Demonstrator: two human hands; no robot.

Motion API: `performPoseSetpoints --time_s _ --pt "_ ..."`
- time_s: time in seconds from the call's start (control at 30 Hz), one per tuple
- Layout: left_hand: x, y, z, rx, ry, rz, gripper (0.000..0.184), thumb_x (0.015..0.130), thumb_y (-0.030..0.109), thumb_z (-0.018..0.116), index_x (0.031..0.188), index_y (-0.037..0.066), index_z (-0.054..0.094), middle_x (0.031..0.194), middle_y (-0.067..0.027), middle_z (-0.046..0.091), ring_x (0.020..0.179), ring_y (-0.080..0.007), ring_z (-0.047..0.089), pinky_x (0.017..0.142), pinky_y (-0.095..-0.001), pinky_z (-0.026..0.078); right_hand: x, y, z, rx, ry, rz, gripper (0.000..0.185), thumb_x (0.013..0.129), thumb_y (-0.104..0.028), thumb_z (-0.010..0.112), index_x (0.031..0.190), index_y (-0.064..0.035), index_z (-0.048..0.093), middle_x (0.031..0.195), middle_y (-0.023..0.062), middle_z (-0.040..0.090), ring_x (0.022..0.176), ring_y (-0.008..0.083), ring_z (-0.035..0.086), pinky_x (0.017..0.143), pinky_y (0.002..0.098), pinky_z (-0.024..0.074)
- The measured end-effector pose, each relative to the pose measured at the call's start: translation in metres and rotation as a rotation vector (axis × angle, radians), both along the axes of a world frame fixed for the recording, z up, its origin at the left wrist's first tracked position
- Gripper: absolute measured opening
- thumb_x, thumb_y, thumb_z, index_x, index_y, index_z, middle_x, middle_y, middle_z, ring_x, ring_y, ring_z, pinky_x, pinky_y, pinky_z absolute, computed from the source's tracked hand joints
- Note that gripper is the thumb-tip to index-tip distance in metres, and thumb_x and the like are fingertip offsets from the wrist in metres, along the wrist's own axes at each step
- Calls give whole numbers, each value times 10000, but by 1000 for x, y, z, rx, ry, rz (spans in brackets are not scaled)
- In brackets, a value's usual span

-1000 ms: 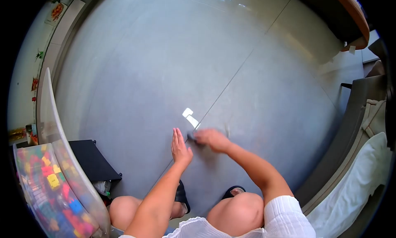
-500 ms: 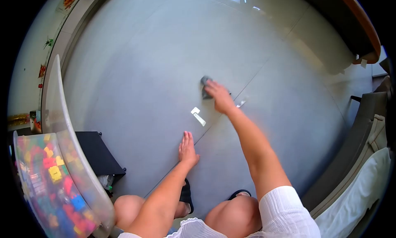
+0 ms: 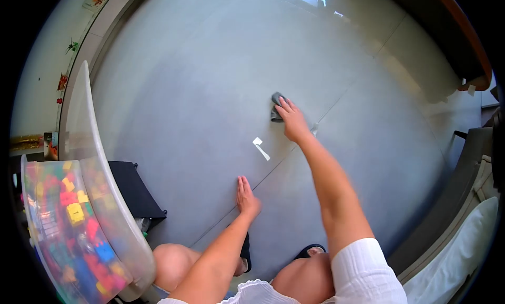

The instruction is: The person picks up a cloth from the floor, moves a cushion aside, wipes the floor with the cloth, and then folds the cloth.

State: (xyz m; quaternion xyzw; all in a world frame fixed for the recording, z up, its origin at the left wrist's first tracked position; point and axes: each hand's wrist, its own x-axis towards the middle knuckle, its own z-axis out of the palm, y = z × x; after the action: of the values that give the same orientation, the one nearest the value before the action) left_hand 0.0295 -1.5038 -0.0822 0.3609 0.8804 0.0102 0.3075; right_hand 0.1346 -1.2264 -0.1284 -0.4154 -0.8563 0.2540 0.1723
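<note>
Out on the grey floor [image 3: 184, 104], my right hand [image 3: 292, 120] presses on a dark grey cloth [image 3: 277, 108], its fingers lying over the cloth's right side. Nearer to me, my left hand [image 3: 247, 197] is held low at the floor beside a tile seam, fingers stretched out and nothing in them. Between the two hands lies a small white piece [image 3: 262, 152] with a squarish white piece [image 3: 257, 141] at its upper end. A small pale, shiny thing [image 3: 314, 128] shows just right of my right wrist.
At the left stands a clear bin [image 3: 87, 120] of colourful blocks [image 3: 75, 214], with a black panel [image 3: 134, 191] beside it. Along the right runs a grey sofa [image 3: 447, 198] bearing white fabric [image 3: 457, 256]. Dark furniture [image 3: 447, 35] fills the upper right.
From near my left hand, my right hand has moved the cloth forward across the floor, past the white pieces. My left hand stays low near the seam. The view has shifted somewhat.
</note>
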Motion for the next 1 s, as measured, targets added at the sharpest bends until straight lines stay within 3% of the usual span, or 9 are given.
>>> performPoseSetpoints --time_s 0.13,0.27,0.33,0.4,0.5,0.57,0.63,0.77,1.0 --pt "-10 0 -5 67 9 43 891 758 -38 560 1541 8 139 1611 -194 149 1478 -347 202 1197 -383 212 -45 -37 -21 58 39 433 572 721 38 643 1276 -91 597 1483 72 451 1364 278 411 1115 373 359" --pt "-28 11 -5 116 29 139 894 754 -37 559 1540 8 137 1605 -209 155 1474 -356 207 1206 -372 205 7 -152 -28 -64 239 886 381 823 -19 580 1181 -119 662 1442 36 502 1333 251 456 1109 395 374" --pt "-27 17 1 134 17 117 872 758 -53 547 1535 4 156 1597 -216 176 1472 -351 214 1208 -365 206 68 -185 -14 -132 119 1021 444 823 -11 544 1251 -102 620 1465 60 484 1346 279 449 1113 421 368" --pt "-26 22 -4 170 12 79 848 764 -58 535 1531 -1 177 1593 -218 187 1473 -341 218 1208 -367 207 118 -201 -7 -171 119 1024 436 796 18 547 1206 -88 647 1436 56 516 1335 286 463 1106 424 378" --pt "-20 30 -10 210 63 -199 790 789 -49 542 1519 30 250 1547 -165 297 1413 -320 326 1154 -404 305 149 -177 15 -295 100 668 452 794 44 546 1196 -126 662 1372 70 567 1309 298 488 1098 412 394" --pt "-15 55 1 168 67 -379 784 799 -42 554 1519 47 259 1484 -145 370 1348 -320 399 1103 -415 368 150 -148 0 -188 281 306 535 736 133 512 1196 -102 654 1349 116 578 1281 347 504 1089 427 399" --pt "-15 90 7 107 55 -528 791 809 -37 570 1524 64 250 1403 -129 438 1267 -321 466 1037 -419 436 146 -109 7 -81 100 130 566 759 136 505 1260 -104 612 1444 105 500 1352 331 434 1101 421 383" --pt "-17 167 -3 73 114 -370 775 845 -9 559 1537 74 218 1270 -138 490 1158 -333 521 975 -422 479 120 -65 35 -150 -198 231 658 763 153 491 1344 -148 555 1559 26 358 1435 250 325 1137 393 334" --pt "-21 182 -9 42 96 -358 821 846 -2 575 1549 66 155 1265 -152 482 1142 -339 520 973 -428 479 100 -57 24 -89 -117 172 610 777 137 490 1298 -159 606 1515 15 428 1402 256 378 1126 411 356"
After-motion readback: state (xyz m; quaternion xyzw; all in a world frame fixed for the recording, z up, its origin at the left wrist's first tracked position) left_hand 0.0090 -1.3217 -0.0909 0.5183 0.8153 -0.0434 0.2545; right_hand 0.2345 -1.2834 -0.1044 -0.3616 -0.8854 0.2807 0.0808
